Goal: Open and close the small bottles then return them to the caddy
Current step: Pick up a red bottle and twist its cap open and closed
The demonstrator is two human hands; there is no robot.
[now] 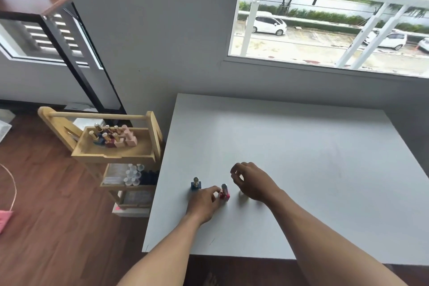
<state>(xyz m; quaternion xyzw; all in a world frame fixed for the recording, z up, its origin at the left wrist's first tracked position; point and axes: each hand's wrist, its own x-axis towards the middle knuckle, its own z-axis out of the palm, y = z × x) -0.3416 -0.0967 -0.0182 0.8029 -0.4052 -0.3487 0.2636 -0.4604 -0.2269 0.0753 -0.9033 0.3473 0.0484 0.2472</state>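
1. Table (290, 169): white and rectangular, standing below a window (325, 18). Both forearms reach onto it from the near edge.
2. Pink bottle (224, 193): stands on the table near the front left area and carries a silver cap. It appears slightly tilted; motion blur prevents a firm reading.
3. Left hand (204, 202): rests low over the table just left of the pink bottle. The fingers are curled, and the thumb and forefinger tips close on the lower left side of the pink bottle, pinching it.
4. Right hand (251, 181): sits to the right of the pink bottle, apart from it. The fingers are loosely curled with the thumb and forefinger close together; nothing is visible between them.
5. Blue bottle (196, 184): stands upright on the table with its cap fitted, just left of the left hand and not touched by it.
6. Caddy (111, 153): a wooden tiered unit with a round top handle, standing on the wooden floor beside the left edge of the table.
7. Caddy top tray: holds a cluster of small bottles (111, 138), several with gold caps and some pink, grouped toward the back.
8. Caddy lower shelf: holds small white containers (133, 175) beside dark items that are too small to identify.
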